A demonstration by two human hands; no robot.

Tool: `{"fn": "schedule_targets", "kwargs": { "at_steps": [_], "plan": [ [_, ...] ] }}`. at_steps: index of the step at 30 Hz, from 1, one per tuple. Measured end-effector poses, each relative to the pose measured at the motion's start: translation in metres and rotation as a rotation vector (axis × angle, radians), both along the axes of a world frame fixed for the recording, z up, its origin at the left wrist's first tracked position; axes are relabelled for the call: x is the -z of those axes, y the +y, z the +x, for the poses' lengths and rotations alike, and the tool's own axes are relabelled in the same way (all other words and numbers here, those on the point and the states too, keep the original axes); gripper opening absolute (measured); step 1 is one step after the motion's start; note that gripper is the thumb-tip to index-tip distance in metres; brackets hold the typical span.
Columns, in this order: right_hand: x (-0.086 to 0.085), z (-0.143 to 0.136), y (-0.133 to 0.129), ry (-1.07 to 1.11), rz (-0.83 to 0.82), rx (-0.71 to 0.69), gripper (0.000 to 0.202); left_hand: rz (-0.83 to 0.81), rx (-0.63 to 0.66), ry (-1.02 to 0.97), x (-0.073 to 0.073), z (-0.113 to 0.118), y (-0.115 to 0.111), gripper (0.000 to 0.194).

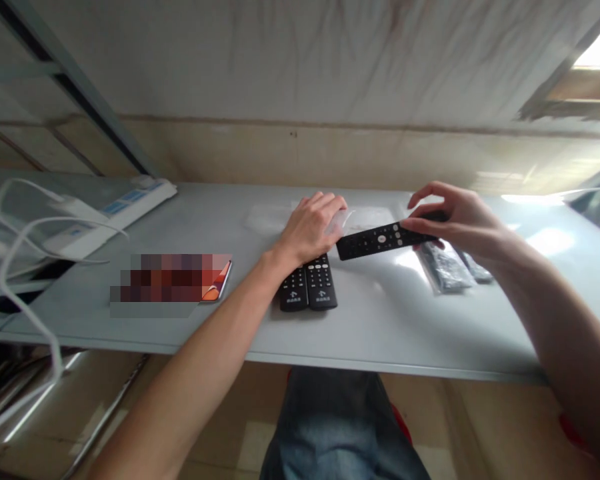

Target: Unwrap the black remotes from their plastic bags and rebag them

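The right hand (455, 217) grips a black remote (360, 248) by its right end, thumb and fingers closed on it. This remote slants across the middle of the scene, its button side in view and its left end a little nearer than its right. That left end is just beside the thumb of the left hand; whether the two touch, I cannot tell.

The left hand (310, 227) is turned back up, with its fingers bent over the far ends of two more black remotes. The left remote (293, 293) and the right remote (322, 290) lie side by side on the grey desk (380, 327), lettering at their near ends. A bit of clear plastic (337, 221) shows between this hand's thumb and fingers; whether they pinch it, I cannot tell. More clear wrapping (265, 217) lies flat on the desk at the far side of the left hand.

To the right, near the right wrist, are plastic-wrapped packets (447, 270), partly hidden by the hand and forearm. A phone (216, 283), mostly blurred out, lies to the left of the remotes. Farther left is a white power strip (130, 203) with a plugged-in white cable (7, 257) looping toward the near edge.
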State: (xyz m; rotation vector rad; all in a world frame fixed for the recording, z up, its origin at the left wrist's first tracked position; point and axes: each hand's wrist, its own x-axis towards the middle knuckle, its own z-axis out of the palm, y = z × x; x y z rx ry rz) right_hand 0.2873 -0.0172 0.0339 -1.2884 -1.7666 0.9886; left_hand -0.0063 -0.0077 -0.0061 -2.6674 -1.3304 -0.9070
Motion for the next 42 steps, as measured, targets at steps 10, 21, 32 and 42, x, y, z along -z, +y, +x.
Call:
{"fn": "schedule_targets", "kwargs": {
  "at_steps": [10,21,32,42],
  "plan": [
    [0.011,-0.023,0.003,0.482,-0.131,0.248,0.035,0.029,-0.134,0.095,-0.006,-0.002,-0.004,0.017],
    [0.029,-0.027,0.003,0.516,-0.081,0.34,0.027,-0.071,-0.069,0.102,-0.004,0.005,-0.011,0.023],
    [0.034,-0.056,-0.026,0.382,-0.125,-0.003,0.036,-0.036,-0.053,0.168,-0.007,0.009,-0.014,0.018],
    [0.044,-0.058,-0.024,0.438,-0.028,0.088,0.056,0.055,-0.023,0.23,-0.008,0.017,-0.022,0.068]
  ]
}}
